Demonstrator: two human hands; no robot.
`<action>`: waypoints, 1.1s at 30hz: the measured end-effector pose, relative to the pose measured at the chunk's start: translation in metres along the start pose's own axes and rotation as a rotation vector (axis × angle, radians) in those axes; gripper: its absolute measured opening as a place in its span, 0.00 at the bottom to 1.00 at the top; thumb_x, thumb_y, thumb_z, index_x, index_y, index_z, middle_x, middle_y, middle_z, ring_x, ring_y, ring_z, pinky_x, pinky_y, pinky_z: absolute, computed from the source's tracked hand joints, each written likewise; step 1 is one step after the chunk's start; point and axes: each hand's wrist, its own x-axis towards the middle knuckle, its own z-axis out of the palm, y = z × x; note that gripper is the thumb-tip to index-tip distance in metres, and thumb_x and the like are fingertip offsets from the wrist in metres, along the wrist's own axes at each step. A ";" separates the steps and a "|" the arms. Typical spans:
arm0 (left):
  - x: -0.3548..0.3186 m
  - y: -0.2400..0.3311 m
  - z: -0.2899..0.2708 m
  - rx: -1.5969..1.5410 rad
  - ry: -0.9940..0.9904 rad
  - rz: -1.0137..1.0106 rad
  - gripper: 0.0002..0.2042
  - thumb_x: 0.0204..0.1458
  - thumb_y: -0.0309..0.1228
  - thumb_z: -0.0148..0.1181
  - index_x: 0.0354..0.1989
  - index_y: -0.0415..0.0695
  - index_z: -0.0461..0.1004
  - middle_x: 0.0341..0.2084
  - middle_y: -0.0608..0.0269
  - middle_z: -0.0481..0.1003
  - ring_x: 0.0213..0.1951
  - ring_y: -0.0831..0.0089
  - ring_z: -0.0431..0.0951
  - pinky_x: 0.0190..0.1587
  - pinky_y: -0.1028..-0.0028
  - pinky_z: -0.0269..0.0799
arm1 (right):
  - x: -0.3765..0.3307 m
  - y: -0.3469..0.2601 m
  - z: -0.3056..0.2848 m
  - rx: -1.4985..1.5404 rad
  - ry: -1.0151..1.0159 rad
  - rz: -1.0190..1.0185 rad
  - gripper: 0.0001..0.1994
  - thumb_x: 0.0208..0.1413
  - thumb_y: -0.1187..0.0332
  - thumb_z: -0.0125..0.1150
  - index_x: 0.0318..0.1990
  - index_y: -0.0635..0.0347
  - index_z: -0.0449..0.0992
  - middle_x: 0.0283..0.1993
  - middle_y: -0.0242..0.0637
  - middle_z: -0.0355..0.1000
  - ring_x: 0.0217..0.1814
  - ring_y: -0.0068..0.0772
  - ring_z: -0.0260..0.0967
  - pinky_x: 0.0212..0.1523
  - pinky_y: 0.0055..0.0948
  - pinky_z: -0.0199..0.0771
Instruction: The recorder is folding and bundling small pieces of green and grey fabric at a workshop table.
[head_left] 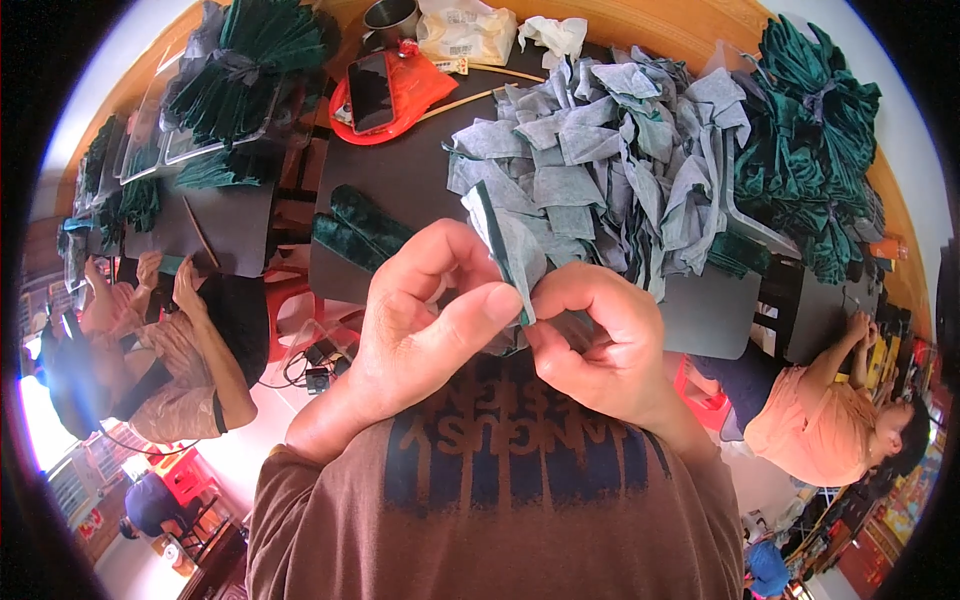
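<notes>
Directly above the brown shirt [490, 540], we work with both hands raised over the near edge of the table. Our left hand [410, 320] holds the fabric piece [515, 255] in a narrow grip, the thumb laid along its lower part and the index finger curled behind. Our right hand [610, 330] pinches the lower end between thumb and bent index finger. The piece stands roughly upright between them, grey backing outward, with dark green pile showing along the fold.

We judge the step in hand to be fine handling of the small end, probably aligning or turning its edges. The next move, in our judgement, calls for light, even pressure from both pinches, so that the layers do not slip against each other. The exact fingertip contact is partly hidden, and we cannot tell whether a seam is being worked.

Beyond the hands, two green velvet pieces [365, 230] lie at left on the dark table [405, 170]. To their right we find the loose heap of grey-backed pieces [600, 150]. Farther off, a phone [371, 92] rests on a red plate [345, 128]; tied green bundles [820, 110] stand farther right, beside the heap.
</notes>
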 end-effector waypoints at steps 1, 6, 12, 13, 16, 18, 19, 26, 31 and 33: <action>0.000 0.001 0.000 0.035 -0.019 0.010 0.05 0.51 0.26 0.57 0.31 0.41 0.67 0.25 0.74 0.66 0.29 0.89 0.63 0.31 0.86 0.61 | 0.001 0.000 -0.001 -0.025 -0.003 -0.046 0.07 0.39 0.83 0.56 0.28 0.65 0.69 0.27 0.34 0.67 0.27 0.23 0.64 0.27 0.21 0.62; 0.000 0.008 0.003 0.078 -0.033 -0.079 0.03 0.51 0.23 0.56 0.30 0.40 0.68 0.24 0.73 0.67 0.27 0.90 0.64 0.28 0.86 0.60 | 0.000 -0.001 -0.001 0.024 -0.072 0.014 0.07 0.39 0.82 0.56 0.28 0.65 0.69 0.27 0.34 0.66 0.26 0.24 0.62 0.26 0.22 0.60; 0.000 0.010 0.005 0.168 -0.088 -0.014 0.01 0.51 0.22 0.54 0.30 0.39 0.68 0.24 0.73 0.67 0.27 0.90 0.63 0.28 0.86 0.61 | 0.000 -0.001 -0.001 0.066 0.121 -0.027 0.07 0.43 0.74 0.64 0.27 0.62 0.71 0.24 0.35 0.69 0.23 0.26 0.66 0.24 0.23 0.64; -0.001 0.011 0.004 0.168 -0.087 -0.014 0.01 0.51 0.22 0.54 0.30 0.39 0.68 0.24 0.73 0.67 0.27 0.90 0.63 0.28 0.86 0.61 | 0.001 -0.008 -0.002 0.083 0.099 0.066 0.06 0.44 0.74 0.64 0.28 0.63 0.72 0.25 0.35 0.69 0.23 0.26 0.67 0.24 0.22 0.64; -0.002 0.011 0.004 0.055 -0.075 -0.087 0.01 0.50 0.21 0.54 0.29 0.39 0.69 0.24 0.74 0.67 0.27 0.90 0.64 0.29 0.86 0.61 | 0.002 -0.010 -0.005 0.047 0.067 0.100 0.05 0.46 0.76 0.63 0.31 0.63 0.73 0.26 0.35 0.71 0.24 0.24 0.69 0.25 0.21 0.66; -0.002 0.007 0.004 0.189 -0.105 0.007 0.01 0.50 0.22 0.54 0.29 0.39 0.69 0.24 0.74 0.67 0.27 0.89 0.64 0.29 0.86 0.61 | 0.001 -0.009 -0.007 0.009 0.047 0.082 0.05 0.45 0.77 0.63 0.30 0.63 0.72 0.26 0.35 0.71 0.24 0.23 0.69 0.25 0.21 0.67; -0.001 0.006 0.003 0.189 -0.106 0.006 0.01 0.50 0.22 0.54 0.29 0.39 0.69 0.24 0.74 0.67 0.27 0.89 0.64 0.29 0.86 0.61 | 0.001 -0.009 -0.007 0.009 0.048 0.083 0.05 0.45 0.77 0.63 0.30 0.63 0.72 0.26 0.35 0.71 0.24 0.23 0.69 0.25 0.21 0.67; 0.001 0.002 0.000 -0.063 -0.161 -0.192 0.02 0.49 0.24 0.54 0.26 0.41 0.68 0.20 0.73 0.66 0.22 0.89 0.62 0.23 0.85 0.56 | -0.005 -0.006 -0.003 0.130 0.074 0.161 0.03 0.47 0.78 0.59 0.28 0.63 0.71 0.25 0.31 0.69 0.23 0.15 0.66 0.24 0.17 0.65; 0.005 -0.007 -0.001 -0.493 -0.203 -0.418 0.01 0.48 0.23 0.51 0.28 0.42 0.69 0.17 0.71 0.67 0.16 0.87 0.59 0.19 0.85 0.52 | -0.009 -0.011 0.000 0.519 0.062 0.377 0.02 0.51 0.77 0.56 0.29 0.65 0.70 0.26 0.25 0.68 0.26 0.10 0.63 0.26 0.15 0.64; 0.006 -0.005 -0.001 -0.516 -0.222 -0.424 0.01 0.48 0.24 0.51 0.28 0.42 0.69 0.17 0.71 0.67 0.17 0.87 0.59 0.19 0.85 0.52 | -0.009 -0.011 0.000 0.587 0.044 0.415 0.01 0.53 0.77 0.54 0.31 0.64 0.70 0.26 0.25 0.68 0.27 0.10 0.62 0.28 0.14 0.63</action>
